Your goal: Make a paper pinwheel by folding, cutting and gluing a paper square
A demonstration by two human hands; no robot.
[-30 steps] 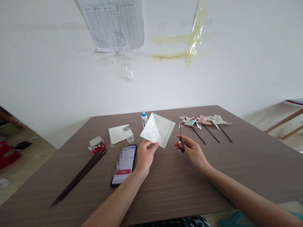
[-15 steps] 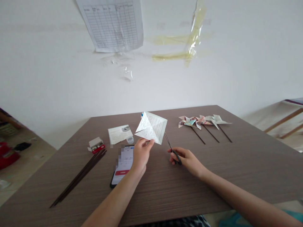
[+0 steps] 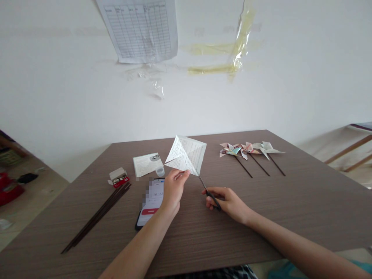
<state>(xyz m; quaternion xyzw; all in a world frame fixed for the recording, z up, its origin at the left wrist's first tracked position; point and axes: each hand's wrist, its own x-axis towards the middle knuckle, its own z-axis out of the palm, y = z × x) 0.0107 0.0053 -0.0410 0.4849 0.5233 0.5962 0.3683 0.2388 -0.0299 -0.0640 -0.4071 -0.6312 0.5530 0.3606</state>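
left hand [image 3: 173, 190] pinches creased paper square [image 3: 187, 155] by its lower edge, lifted off table [image 3: 261, 217] — likely keeps the corner free | right hand [image 3: 229, 199] closed round scissors [image 3: 207, 192], tips at that corner, blade gap unclear | phone [image 3: 151, 201] under left wrist, sticks [image 3: 99, 215] left, pinwheels [image 3: 250, 149] right — nothing blocking

phone [image 3: 151, 201] on the table [image 3: 261, 217], sticks [image 3: 97, 217] left of it, pinwheels [image 3: 250, 149] far right.
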